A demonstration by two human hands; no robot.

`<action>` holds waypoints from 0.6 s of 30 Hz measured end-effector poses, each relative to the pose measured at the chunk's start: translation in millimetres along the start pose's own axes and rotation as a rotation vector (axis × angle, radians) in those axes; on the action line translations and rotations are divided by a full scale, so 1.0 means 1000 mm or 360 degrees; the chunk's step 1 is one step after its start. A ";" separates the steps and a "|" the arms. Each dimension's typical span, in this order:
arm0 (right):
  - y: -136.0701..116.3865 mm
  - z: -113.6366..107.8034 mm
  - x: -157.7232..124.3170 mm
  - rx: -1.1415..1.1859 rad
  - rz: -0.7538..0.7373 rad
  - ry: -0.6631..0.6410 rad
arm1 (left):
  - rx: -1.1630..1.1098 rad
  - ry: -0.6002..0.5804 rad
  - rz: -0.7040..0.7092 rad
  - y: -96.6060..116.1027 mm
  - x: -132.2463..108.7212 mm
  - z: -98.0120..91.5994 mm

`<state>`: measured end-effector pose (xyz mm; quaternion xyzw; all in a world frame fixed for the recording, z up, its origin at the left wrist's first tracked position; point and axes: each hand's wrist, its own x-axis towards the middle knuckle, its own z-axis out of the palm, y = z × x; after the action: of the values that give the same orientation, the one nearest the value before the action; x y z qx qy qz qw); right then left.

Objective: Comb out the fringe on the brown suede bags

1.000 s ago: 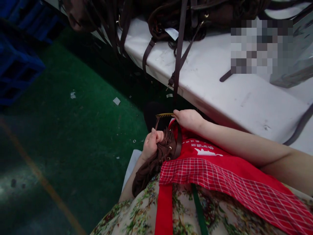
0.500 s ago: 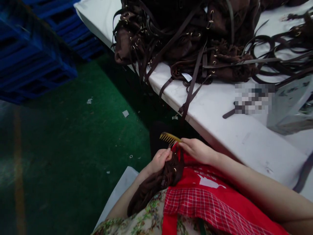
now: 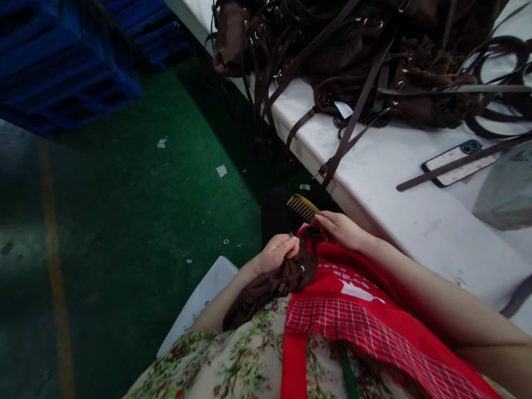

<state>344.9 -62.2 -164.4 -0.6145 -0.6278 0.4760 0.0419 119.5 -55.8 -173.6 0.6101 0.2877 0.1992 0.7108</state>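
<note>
A yellow comb is pinched by its end in my right hand, its teeth pointing down and to the left. My left hand is closed on the upper edge of a dark brown bag with gold eyelets, which lies across my lap. What the left fingertips pinch there is partly hidden. The comb is just above and right of my left hand, apart from it. Under the bag shows a red apron with a white print.
On the white table lies a heap of brown bags with long straps. A phone lies under a strap, near a clear plastic bag. Blue pallets stand on the green floor, which has paper scraps.
My right hand and the comb have lifted away from my left hand, which keeps its hold on the bag. The whole view has shifted, so the table appears higher and further right.
</note>
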 end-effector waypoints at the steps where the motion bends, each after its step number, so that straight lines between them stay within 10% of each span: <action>1: -0.007 -0.003 -0.006 0.0121 -0.0104 -0.0029 | 0.0064 -0.0036 0.0010 -0.001 0.000 -0.001; 9: -0.030 0.006 -0.025 -0.0684 -0.0362 -0.0113 | 0.0087 -0.0211 0.0017 0.000 0.003 0.001; 18: 0.006 0.024 -0.007 -0.0755 0.0097 0.0009 | 0.0185 -0.0211 0.0026 0.013 -0.001 0.004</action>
<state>335.6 -82.6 -177.5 -0.6271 -0.7031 0.3144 -0.1162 121.8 -57.1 -160.5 0.6645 0.2461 0.1470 0.6901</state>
